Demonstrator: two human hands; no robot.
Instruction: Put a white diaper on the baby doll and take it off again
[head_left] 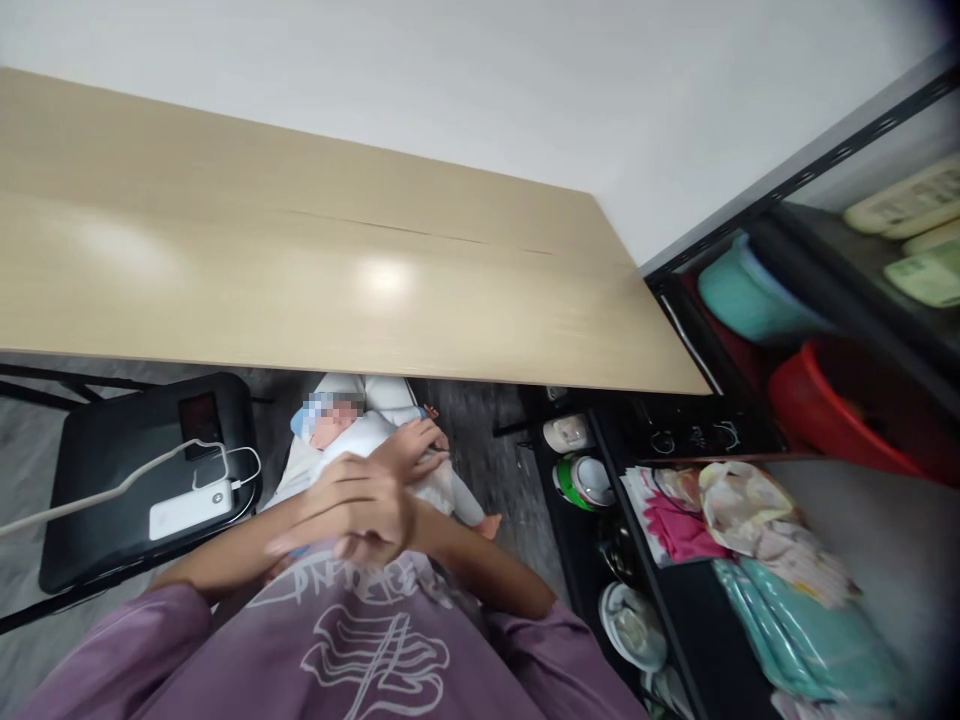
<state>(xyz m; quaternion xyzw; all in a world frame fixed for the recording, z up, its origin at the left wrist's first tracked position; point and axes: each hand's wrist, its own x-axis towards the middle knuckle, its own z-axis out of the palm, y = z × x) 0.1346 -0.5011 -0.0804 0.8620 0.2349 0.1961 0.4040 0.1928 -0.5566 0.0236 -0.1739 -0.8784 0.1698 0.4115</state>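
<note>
A pale wooden table (322, 290) spans the view, with dark shelving (697, 600) at its right. Below is the wearer's purple shirt (262, 660), printed in white; at left, a black seat (97, 470). Another person in white (356, 440) lies against the wearer, below the table's edge. The right hand (352, 505) clasps the left forearm (232, 550); the left hand (412, 447), loosely spread, rests on that person. A white power bank (191, 510) lies on the seat.

"Are you making out any words?"
"Not surely; white lettering (304, 582) is running across the purple shirt (247, 655), above a drawn emblem (379, 660); pale packages (919, 205) at upper right are carrying marks, too blurred for reading."
</note>
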